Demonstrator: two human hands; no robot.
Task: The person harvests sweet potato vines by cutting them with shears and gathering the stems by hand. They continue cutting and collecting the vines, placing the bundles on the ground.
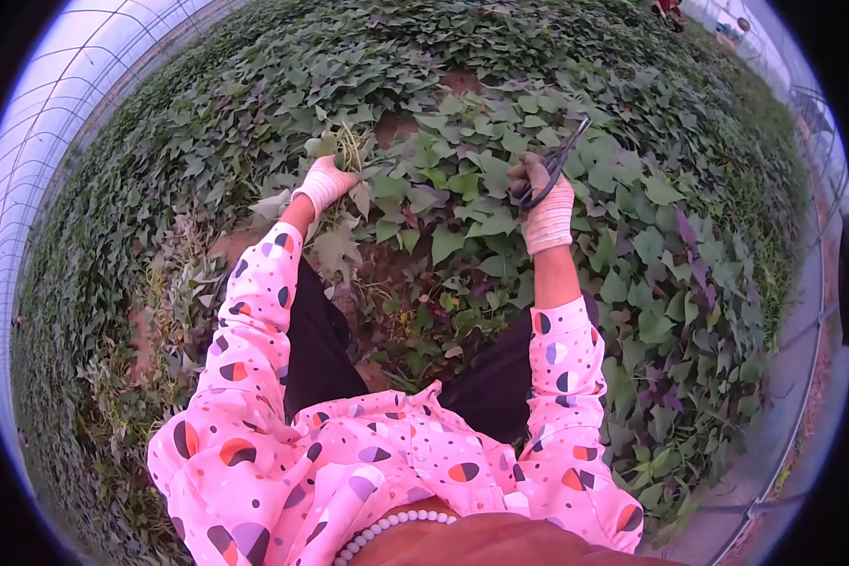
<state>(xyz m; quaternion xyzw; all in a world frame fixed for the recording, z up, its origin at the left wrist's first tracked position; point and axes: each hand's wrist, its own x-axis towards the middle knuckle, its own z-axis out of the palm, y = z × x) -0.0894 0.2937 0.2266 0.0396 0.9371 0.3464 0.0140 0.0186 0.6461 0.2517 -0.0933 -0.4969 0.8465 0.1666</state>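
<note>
Leafy vines point(448, 203) surround both gloved hands point(327, 181), scissors point(555, 168) in the right.

Leaf bed point(651, 189) before us, running on to both sides and out to the far end. We kneel or crouch in it, left leg point(319, 344) and right leg point(500, 382) apart, low vines point(424, 311) between them. Left hand point(326, 185) ahead of left leg, stems point(351, 146) in its grip. Right hand point(547, 203) level with it, well apart, leaves between; scissors point(558, 162) in that hand, tips pointing away from us. Soil patch point(396, 126) just beyond the stems. Tunnel wall point(52, 104) past the bed at left; ground strip point(788, 377) along its right edge. Far right, beyond the leaves, what seems another person point(668, 11).
</note>
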